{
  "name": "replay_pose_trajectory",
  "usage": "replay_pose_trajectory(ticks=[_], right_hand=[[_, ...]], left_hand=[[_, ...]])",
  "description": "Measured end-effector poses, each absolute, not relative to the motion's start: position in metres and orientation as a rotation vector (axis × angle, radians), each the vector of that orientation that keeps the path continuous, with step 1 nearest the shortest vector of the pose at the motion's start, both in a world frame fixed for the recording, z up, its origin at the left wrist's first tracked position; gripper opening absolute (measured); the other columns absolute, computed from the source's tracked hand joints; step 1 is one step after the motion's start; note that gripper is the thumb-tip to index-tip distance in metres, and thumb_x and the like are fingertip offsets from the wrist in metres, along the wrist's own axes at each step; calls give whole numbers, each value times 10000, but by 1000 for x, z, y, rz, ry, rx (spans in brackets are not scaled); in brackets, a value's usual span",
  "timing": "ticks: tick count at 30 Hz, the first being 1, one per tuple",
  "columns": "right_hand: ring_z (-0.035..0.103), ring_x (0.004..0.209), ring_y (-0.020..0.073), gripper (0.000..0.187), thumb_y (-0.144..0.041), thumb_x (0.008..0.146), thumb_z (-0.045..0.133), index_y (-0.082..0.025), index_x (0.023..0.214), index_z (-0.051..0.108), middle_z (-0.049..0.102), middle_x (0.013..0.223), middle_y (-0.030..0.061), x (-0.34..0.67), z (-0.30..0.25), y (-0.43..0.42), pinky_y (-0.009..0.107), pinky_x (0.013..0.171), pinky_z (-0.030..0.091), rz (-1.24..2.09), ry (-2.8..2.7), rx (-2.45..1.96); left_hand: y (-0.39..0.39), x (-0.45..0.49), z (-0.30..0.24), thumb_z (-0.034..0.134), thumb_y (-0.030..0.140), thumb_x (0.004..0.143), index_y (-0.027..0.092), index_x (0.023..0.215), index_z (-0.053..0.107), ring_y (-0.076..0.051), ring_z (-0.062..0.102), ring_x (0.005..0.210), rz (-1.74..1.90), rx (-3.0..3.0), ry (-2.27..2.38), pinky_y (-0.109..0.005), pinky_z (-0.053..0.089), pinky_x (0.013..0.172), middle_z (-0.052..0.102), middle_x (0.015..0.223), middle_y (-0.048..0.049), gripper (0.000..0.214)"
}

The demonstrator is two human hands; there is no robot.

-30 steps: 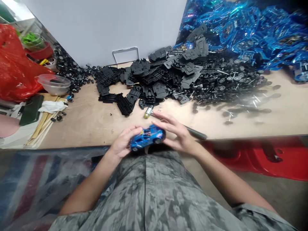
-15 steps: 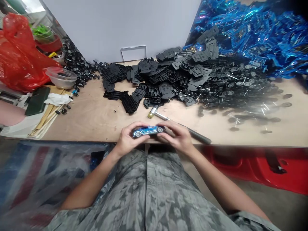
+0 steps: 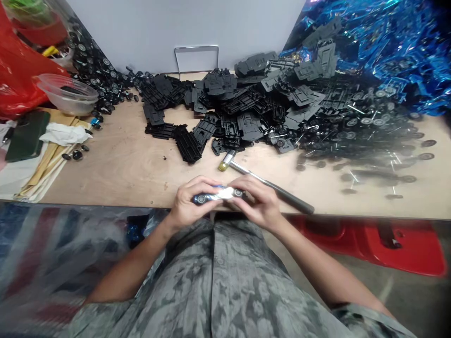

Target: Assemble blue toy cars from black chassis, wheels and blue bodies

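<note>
Together, the left fingers (image 3: 192, 185) and right fingers (image 3: 250, 184) are grasping opposite ends of a small blue toy car (image 3: 211, 194), two of its wheels showing between them. Just beyond the fingers, a hammer (image 3: 278, 189) is lying aslant on the surface (image 3: 123, 173), its handle slanting down to their right. Farther ahead, black plastic plates (image 3: 249, 126) are lying heaped, and wheel-and-axle sets (image 3: 352, 123) are spreading to the fingers' right. Well to their left, a clear bowl (image 3: 66, 97) is standing beside a red bag (image 3: 17, 80).

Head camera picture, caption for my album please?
Left hand and right hand gripping a blue toy car, hammer nearby.
</note>
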State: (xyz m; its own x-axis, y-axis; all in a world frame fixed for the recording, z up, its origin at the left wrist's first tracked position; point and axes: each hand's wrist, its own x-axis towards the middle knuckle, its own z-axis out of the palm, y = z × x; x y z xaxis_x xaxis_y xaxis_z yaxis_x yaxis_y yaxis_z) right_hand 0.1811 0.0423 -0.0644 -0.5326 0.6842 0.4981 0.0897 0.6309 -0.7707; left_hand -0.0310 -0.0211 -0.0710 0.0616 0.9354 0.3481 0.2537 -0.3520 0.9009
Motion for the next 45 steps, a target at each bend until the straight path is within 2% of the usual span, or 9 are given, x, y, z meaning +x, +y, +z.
replay_pose_trajectory(ticks=[6, 14, 23, 27, 31, 33, 37, 40, 45], right_hand=[[701, 873, 227, 176, -183, 923, 704, -193, 1098, 715, 747, 957, 92, 176, -68, 37, 387, 793, 604, 853, -1958, -657], [722, 1053, 243, 371, -120, 935, 675, -189, 1300, 659, 731, 1146, 146, 188, -70, 37, 406, 893, 632, 781, -2099, -529], [741, 934, 233, 317, -130, 931, 682, -187, 1242, 661, 759, 1039, 116, 182, -67, 35, 397, 824, 634, 749, -2053, -586], [704, 830, 216, 320, -171, 873, 769, -216, 1172, 663, 735, 945, 73, 170, -72, 32, 372, 735, 612, 590, -1859, -746], [662, 824, 232, 416, -224, 856, 791, -202, 1234, 619, 699, 939, 86, 160, -72, 19, 382, 708, 601, 451, -1880, -811], [679, 884, 244, 527, -249, 867, 788, -177, 1339, 566, 704, 1011, 111, 163, -67, 12, 389, 755, 616, 555, -2019, -702], [638, 1208, 300, 644, -220, 915, 737, -188, 1500, 469, 653, 1277, 175, 183, -51, 23, 463, 1004, 569, 512, -2202, -588], [544, 1344, 362, 702, -333, 958, 687, -215, 1576, 377, 584, 1412, 194, 190, -46, 51, 577, 1092, 480, 462, -2370, -534], [632, 933, 257, 425, -425, 967, 664, -160, 1292, 596, 659, 1028, 123, 177, -58, 72, 406, 801, 565, 583, -2382, -459]], left_hand=[[-21, -29, -76, 797, 115, 825, 207, 1058, 754, -221, 723, 1052, 1346, 1695, 1221, -388, 587, 971, 734, 1114, -104, 254], [-18, -38, -58, 808, 174, 828, 206, 1126, 734, -235, 695, 1128, 1233, 1958, 1292, -393, 582, 1007, 690, 1183, -119, 309], [-16, -34, -65, 778, 141, 853, 213, 1070, 749, -197, 724, 1015, 1290, 1913, 1233, -344, 601, 947, 718, 1091, -88, 230], [-20, -16, -64, 856, 237, 800, 268, 1245, 670, -256, 599, 1318, 1509, 1503, 1477, -421, 496, 1146, 652, 1334, -93, 483], [-29, 8, -60, 672, 323, 967, 308, 1542, 427, -235, 438, 1501, 1491, 1035, 1319, -403, 397, 1243, 426, 1638, -93, 625], [-29, 8, -58, 623, 311, 990, 264, 1541, 457, -239, 409, 1522, 1408, 1016, 1281, -397, 364, 1265, 396, 1661, -97, 577], [-20, -20, -49, 711, 282, 904, 182, 1361, 667, -293, 490, 1463, 1262, 1171, 1259, -429, 395, 1247, 528, 1561, -126, 470], [-11, -38, -40, 727, 283, 875, 160, 1263, 735, -304, 616, 1336, 1104, 1270, 1211, -439, 475, 1180, 666, 1412, -132, 408], [-12, -40, -37, 755, 313, 854, 154, 1174, 767, -283, 719, 1149, 1031, 1299, 1359, -415, 550, 1070, 773, 1214, -116, 357]])
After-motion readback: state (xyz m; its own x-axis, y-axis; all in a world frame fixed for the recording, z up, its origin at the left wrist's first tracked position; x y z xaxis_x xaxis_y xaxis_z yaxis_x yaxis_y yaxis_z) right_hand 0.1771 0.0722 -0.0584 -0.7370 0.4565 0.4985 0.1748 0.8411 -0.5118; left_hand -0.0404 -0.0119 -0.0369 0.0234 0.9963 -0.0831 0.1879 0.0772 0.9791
